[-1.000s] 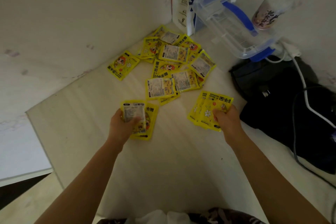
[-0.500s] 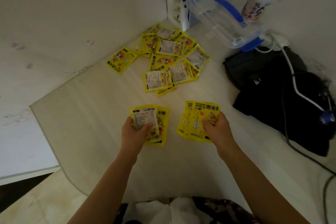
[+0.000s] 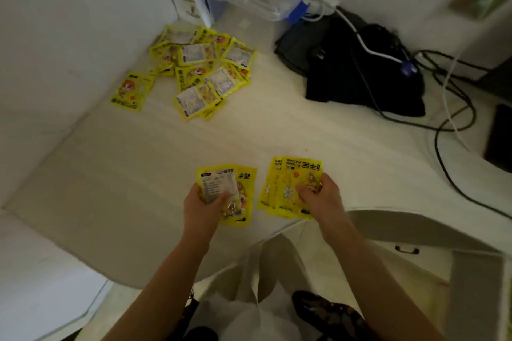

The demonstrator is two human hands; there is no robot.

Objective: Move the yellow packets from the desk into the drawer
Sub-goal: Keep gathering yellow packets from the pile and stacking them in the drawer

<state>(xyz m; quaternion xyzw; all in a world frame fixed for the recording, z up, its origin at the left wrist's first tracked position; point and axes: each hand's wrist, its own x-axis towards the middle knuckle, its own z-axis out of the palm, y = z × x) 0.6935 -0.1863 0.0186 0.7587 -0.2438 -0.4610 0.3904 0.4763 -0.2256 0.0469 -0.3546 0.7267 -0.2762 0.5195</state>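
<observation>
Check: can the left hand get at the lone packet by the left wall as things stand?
Probably not yet. The path over the desk to the lone packet looks free, but the left hand already grips a stack of packets.

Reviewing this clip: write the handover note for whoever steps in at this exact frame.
Left hand grips a small stack of flat yellow foil packets; right hand grips a second fanned stack, both above the pale desk's near edge.
A loose pile of yellow packets lies in the far corner.
The white drawer with a dark handle sits below right, shut as far as visible.
Done: two handfuls gathered. Left: put them in the drawer, then clear the pile.
</observation>
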